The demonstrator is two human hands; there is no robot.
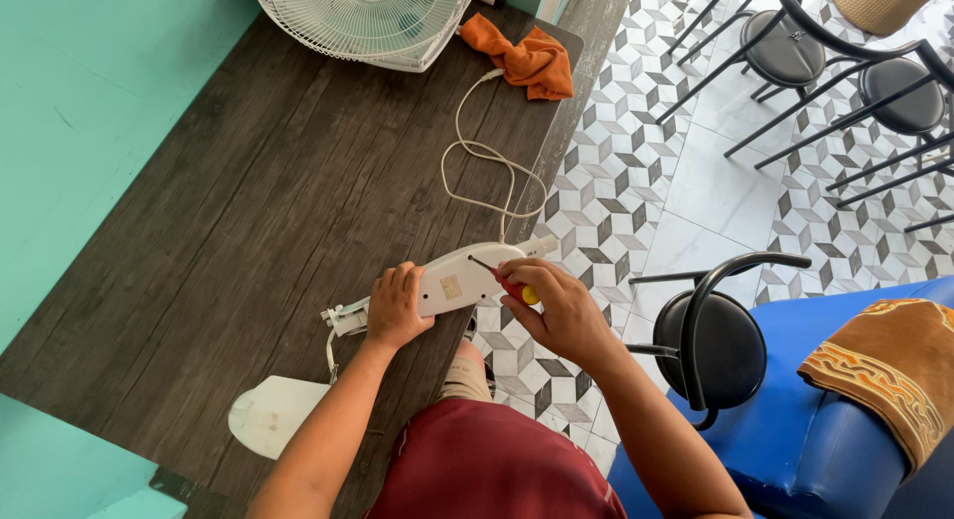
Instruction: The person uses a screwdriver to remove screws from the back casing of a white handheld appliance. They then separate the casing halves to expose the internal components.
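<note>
A long white plastic fan housing (pixel 467 277) lies at the near edge of a dark wooden table (pixel 248 241). My left hand (pixel 395 308) presses down on its left part. In my right hand (pixel 556 305) is a screwdriver with a red and yellow handle (pixel 524 293); its dark shaft points left, with the tip on the housing's top face. A white cable (pixel 487 156) loops from the housing toward the back of the table.
A white fan grille (pixel 363 17) and an orange cloth (pixel 527 60) lie at the table's far end. A white round base (pixel 273 415) sits near my left arm. Black stools (pixel 711 340) and a blue seat with a patterned cloth (pixel 879 365) stand on the tiled floor to the right.
</note>
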